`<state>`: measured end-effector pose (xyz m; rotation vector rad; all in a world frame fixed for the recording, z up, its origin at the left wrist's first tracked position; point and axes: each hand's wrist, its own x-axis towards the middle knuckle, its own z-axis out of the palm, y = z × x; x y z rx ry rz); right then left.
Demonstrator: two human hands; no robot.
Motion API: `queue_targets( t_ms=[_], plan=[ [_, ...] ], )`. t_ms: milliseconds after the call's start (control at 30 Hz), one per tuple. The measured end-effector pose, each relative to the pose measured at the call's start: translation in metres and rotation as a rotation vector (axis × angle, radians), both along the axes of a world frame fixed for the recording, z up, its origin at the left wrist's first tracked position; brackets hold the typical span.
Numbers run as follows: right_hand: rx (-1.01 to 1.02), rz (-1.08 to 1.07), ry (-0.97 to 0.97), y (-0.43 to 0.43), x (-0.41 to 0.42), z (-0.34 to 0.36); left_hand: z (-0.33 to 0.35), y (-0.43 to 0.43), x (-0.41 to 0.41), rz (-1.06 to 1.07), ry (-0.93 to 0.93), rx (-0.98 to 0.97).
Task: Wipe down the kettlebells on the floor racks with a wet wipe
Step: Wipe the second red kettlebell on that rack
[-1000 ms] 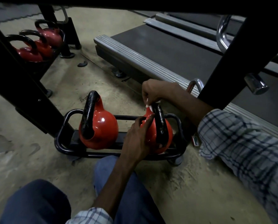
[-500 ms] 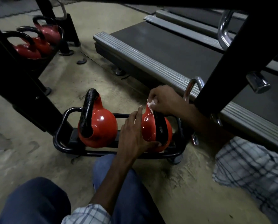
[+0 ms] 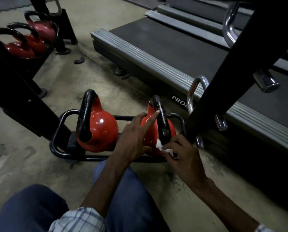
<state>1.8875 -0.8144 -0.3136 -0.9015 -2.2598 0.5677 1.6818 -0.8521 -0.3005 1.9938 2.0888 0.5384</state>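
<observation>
Head view: the left hand [image 3: 133, 141] lay spread against the right kettlebell [image 3: 156, 129], its fingers loose and the index fingertip touching the black handle [image 3: 161, 118]. The right hand [image 3: 183, 156] pinched a crumpled white wet wipe [image 3: 161, 147] against the handle's base — fingers closed on it. That kettlebell sat in the black floor rack [image 3: 59, 131], with a second kettlebell [image 3: 99, 129] at nine o'clock. A black upright [image 3: 223, 81] crossed at two o'clock, before a treadmill deck [image 3: 156, 47]; more kettlebells [image 3: 27, 42] stood at ten o'clock.

Right hand [image 3: 183, 156] with wipe [image 3: 163, 148] at kettlebell [image 3: 156, 131] (left hand [image 3: 133, 141] steadying).
</observation>
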Motion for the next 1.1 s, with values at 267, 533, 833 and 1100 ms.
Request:
queue_targets(
  t_ms=[267,533,833,1100],
  plan=[
    [-0.641,-0.39,0.557,-0.009,-0.008,-0.032,-0.003,0.001,0.009,0.024,-0.09,0.029],
    [-0.897,-0.14,0.297,0.072,-0.026,-0.03,0.002,0.001,0.012,0.06,-0.092,-0.003],
    [-1.403,0.217,0.25,0.115,-0.038,-0.009,0.006,-0.002,0.015,0.07,-0.053,-0.013],
    [-1.509,-0.101,0.583,0.133,-0.066,0.006,0.006,-0.001,0.015,0.072,-0.055,-0.015]
  ],
)
